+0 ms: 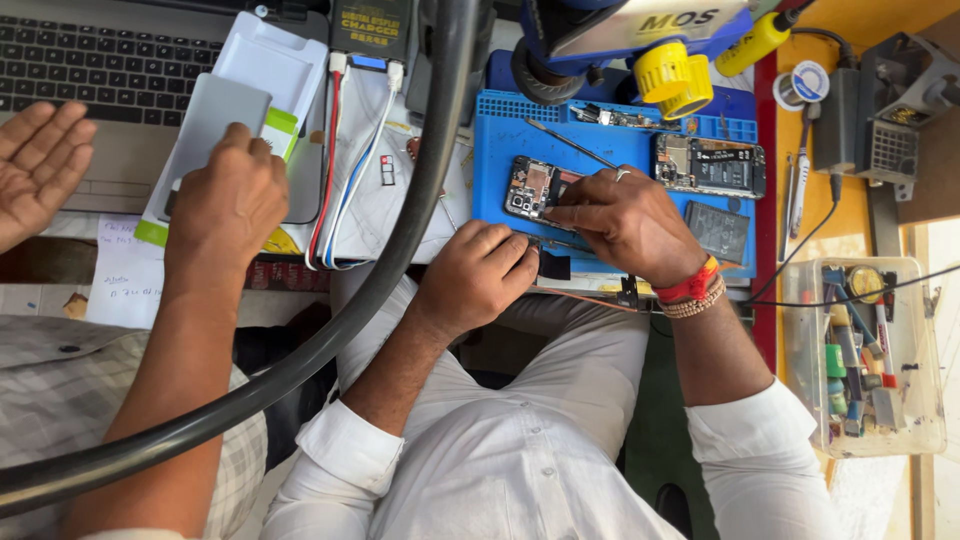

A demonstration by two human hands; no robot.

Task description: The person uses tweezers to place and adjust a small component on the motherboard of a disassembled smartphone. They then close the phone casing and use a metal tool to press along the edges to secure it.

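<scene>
From the head view, the person's left hand (478, 275) is curled into a loose fist at the near edge of the blue work mat (610, 150), fingers pressed together. The right hand (625, 222) pinches down on an opened phone (535, 188) lying on that mat. A second opened phone (710, 165) lies just beyond. A co-worker's hand (228, 200) rests on a grey slab (215, 120) to the left.
</scene>
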